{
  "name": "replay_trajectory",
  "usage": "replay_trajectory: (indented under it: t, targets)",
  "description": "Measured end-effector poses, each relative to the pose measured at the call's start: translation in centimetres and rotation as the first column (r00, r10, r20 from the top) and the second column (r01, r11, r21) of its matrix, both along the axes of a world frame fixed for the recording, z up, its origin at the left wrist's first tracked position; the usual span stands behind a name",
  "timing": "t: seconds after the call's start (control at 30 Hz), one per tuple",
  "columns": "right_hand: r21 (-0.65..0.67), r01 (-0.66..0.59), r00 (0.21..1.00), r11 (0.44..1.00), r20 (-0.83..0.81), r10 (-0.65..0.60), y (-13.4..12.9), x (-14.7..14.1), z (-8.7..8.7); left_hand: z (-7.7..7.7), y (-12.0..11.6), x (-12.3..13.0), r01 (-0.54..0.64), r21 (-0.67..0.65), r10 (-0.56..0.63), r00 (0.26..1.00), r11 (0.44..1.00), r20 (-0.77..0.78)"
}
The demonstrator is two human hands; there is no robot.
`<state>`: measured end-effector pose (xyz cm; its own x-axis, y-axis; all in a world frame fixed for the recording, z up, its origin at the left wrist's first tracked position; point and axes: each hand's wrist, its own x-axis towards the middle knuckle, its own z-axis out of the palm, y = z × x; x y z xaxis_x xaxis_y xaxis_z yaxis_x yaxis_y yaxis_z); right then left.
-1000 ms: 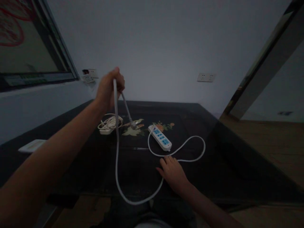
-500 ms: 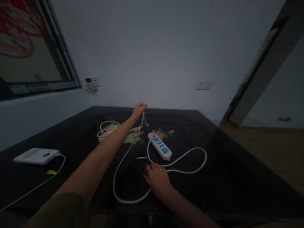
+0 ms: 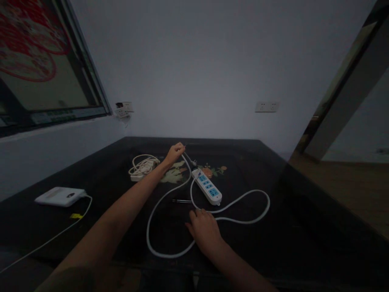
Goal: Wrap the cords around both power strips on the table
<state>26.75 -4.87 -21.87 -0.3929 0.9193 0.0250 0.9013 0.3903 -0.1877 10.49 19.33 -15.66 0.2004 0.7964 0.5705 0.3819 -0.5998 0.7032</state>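
Note:
My left hand (image 3: 176,151) is closed around the white power cord (image 3: 158,205) near its plug end, just above the far part of the table. The plug (image 3: 193,163) hangs out past my fingers, close to the far end of the power strip (image 3: 207,187). That strip is white with blue socket faces and lies at a slant on the table. The cord runs in a wide loop to my right hand (image 3: 205,228), whose fingers curl down over it at the table's near side. Past that hand, the cord makes another loop on the right.
A second cream cord lies coiled on a power strip (image 3: 138,177) at the left. A white power bank (image 3: 62,196) with a cable sits nearer. One thin dark rod (image 3: 181,201) lies beside the cord. Wall sockets (image 3: 266,106) are behind the black table (image 3: 291,227).
My left hand has come down with the cord, bringing the plug close to the power strip's far end. My right hand stays on the cord. The whole view has shifted slightly.

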Motion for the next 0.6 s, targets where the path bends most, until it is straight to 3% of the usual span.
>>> replay_trajectory:
  t: [0.13,0.3,0.47,0.6]
  targets:
    - [0.003,-0.004,1.0,1.0,-0.02,0.004,-0.3,0.3,0.3,-1.3,-2.2,-3.3,0.032,-0.107,-0.047,0.988,0.994,-0.145]
    - [0.004,-0.031,0.999,1.0,-0.03,0.031,-0.5,0.2,0.9,-3.6,-3.9,-6.4,-0.104,-0.194,0.058,0.973,0.976,-0.225]
    - [0.015,-0.057,0.996,0.998,-0.073,0.058,-0.1,0.6,1.8,-5.3,-2.7,-6.7,-0.224,-0.219,0.176,0.96,0.95,-0.218]
    - [0.057,-0.163,0.918,0.985,-0.358,0.173,-1.6,1.9,4.1,-5.8,-1.8,-5.5,-0.266,-0.186,0.237,0.957,0.946,-0.165]
